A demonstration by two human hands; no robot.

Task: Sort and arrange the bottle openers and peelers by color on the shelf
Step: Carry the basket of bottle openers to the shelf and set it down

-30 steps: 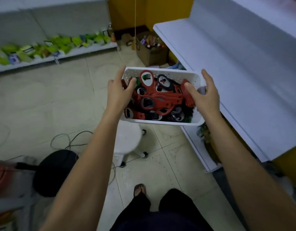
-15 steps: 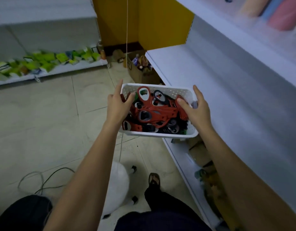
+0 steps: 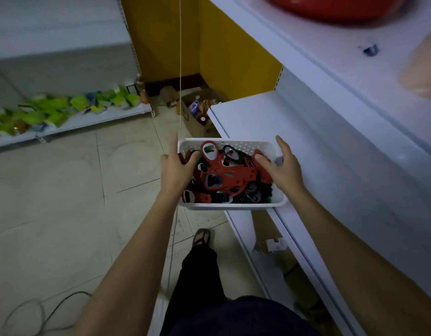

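Bottle openers and peelers [image 3: 221, 173], mostly red with some black and a little green, lie jumbled in a white basket [image 3: 234, 206].

Head view: The left hand [image 3: 177, 169] holds the basket's left wall, thumb inside and fingers outside. The right hand [image 3: 283, 172] holds the right wall the same way, its thumb on a red tool. Both grips are closed on the basket. The basket's right side overlaps the front edge of a white shelf [image 3: 270, 122]; whether it rests there or hangs just above is unclear.

Sorting appears not to have begun. Every tool is in the basket, and no color groups lie on the part of the shelf in view, so all the arranging is left.

A second ago the basket hung over the floor beside the shelf. Now it reaches over the shelf edge, and the view has tilted up to show a red basin [image 3: 335, 6] above.
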